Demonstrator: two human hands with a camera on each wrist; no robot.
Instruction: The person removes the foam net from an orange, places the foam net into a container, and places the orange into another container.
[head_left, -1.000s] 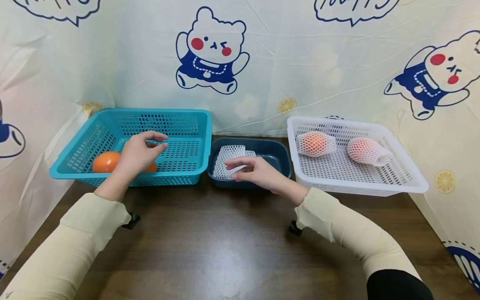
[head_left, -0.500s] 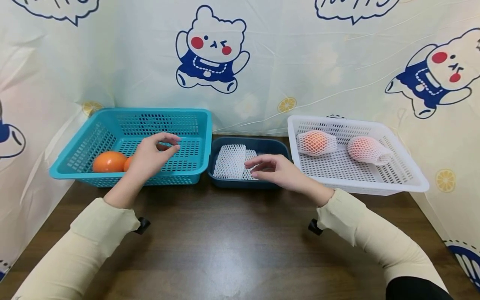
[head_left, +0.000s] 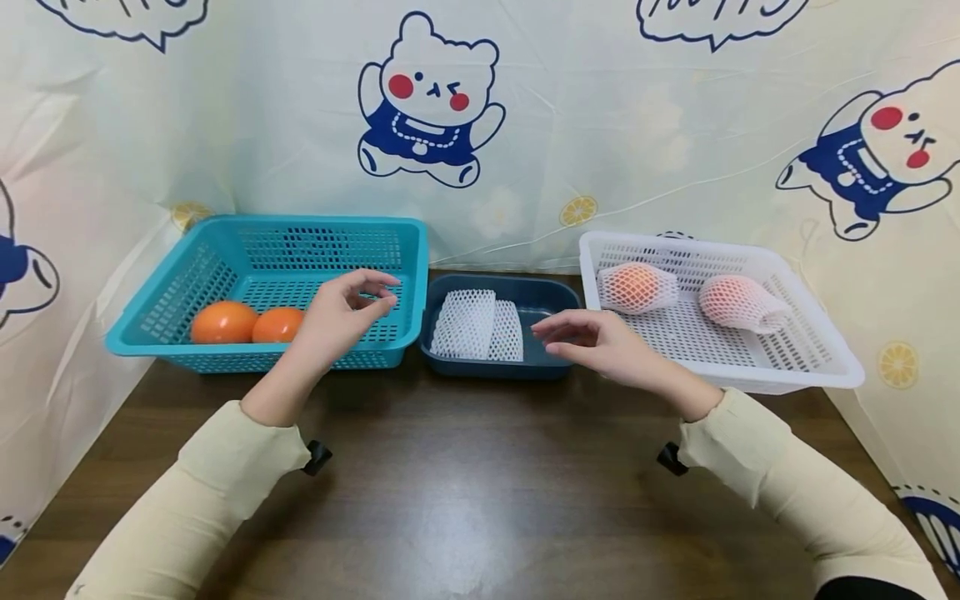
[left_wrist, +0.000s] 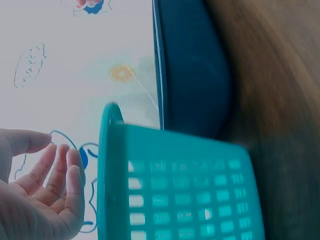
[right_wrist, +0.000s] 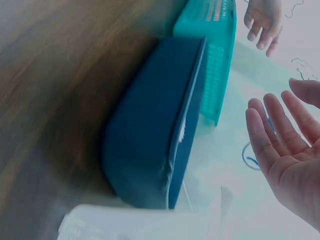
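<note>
My left hand [head_left: 341,315] hovers over the front right part of the teal basket [head_left: 262,351], fingers loosely bent and holding nothing. Two orange fruits [head_left: 224,322] lie at that basket's front left, the second partly behind my wrist. In the middle, a dark blue tray [head_left: 551,292] contains white foam nets [head_left: 465,323], lying flat. Over the tray's right end floats my right hand [head_left: 600,343], its fingers relaxed with nothing between them. Both wrist views show bare palms, the left hand [left_wrist: 47,195] beside the teal basket wall and the right hand [right_wrist: 290,150] apart from the tray.
A white basket [head_left: 810,379] stands on the right with two net-wrapped fruits [head_left: 637,288]. All containers sit at the back of a brown wooden table [head_left: 480,492]. Behind them hangs a pale cloth [head_left: 570,108] printed with cartoon bears.
Both hands have moved to the right, the left away from the orange fruits and the right off the foam nets toward the white basket. Nothing was picked up.
</note>
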